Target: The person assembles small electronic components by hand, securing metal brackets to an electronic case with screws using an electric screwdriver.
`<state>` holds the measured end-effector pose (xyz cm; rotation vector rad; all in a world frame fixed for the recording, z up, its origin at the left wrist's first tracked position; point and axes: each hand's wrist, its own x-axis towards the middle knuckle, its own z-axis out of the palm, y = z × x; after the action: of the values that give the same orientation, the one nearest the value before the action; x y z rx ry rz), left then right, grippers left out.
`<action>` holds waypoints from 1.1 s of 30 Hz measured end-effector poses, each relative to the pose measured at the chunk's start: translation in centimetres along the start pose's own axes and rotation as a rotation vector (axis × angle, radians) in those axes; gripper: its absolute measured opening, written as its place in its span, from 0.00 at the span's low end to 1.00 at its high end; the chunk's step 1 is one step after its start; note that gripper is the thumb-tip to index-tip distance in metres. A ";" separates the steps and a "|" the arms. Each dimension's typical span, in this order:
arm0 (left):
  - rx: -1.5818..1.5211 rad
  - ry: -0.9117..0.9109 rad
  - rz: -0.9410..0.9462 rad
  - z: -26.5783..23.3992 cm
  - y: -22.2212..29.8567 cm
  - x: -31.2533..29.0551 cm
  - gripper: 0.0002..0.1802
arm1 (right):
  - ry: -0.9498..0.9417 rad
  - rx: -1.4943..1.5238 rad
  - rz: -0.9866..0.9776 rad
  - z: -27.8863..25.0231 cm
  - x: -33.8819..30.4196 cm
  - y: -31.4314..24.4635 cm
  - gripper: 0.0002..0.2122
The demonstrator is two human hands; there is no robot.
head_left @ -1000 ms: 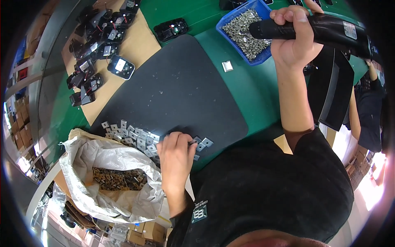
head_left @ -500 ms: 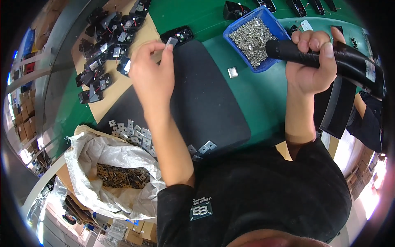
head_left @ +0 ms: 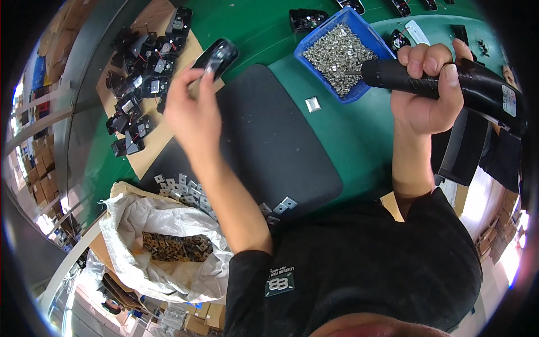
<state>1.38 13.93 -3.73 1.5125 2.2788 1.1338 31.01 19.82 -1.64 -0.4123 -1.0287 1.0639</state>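
My left hand (head_left: 193, 115) is closed in a pinch at the near end of a black plastic housing (head_left: 221, 53), which is tilted up beyond the dark mat (head_left: 275, 135). A small grey piece at those fingertips is blurred. On the right, my right hand (head_left: 428, 104) is wrapped round a black power screwdriver (head_left: 487, 84). The screwdriver's nose points left, its thin bit over the blue bin (head_left: 377, 40) of silvery screws (head_left: 334, 53). A small square metal plate (head_left: 313, 104) lies on the green table beside the bin.
Several black housings with wires (head_left: 154, 67) crowd a cardboard sheet (head_left: 143, 160) at the far left. Metal plates (head_left: 193, 194) lie along the mat's near edge. A white woven sack (head_left: 132, 219) of small brownish parts stands at the near left. More housings (head_left: 307, 20) line the far side.
My left hand has moved slightly left and nearer. The black housing beside it, earlier flat on the table, is now tilted and further left. My right hand keeps the screwdriver over the bin.
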 end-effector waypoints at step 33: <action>-0.437 0.100 -0.415 -5.0 0.5 -13.7 0.07 | -0.021 0.129 0.126 -0.3 0.1 -1.6 0.16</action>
<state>5.46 -0.02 -3.38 0.7968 2.0777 1.4683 32.14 19.21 -0.61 -0.3661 -0.9563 1.2425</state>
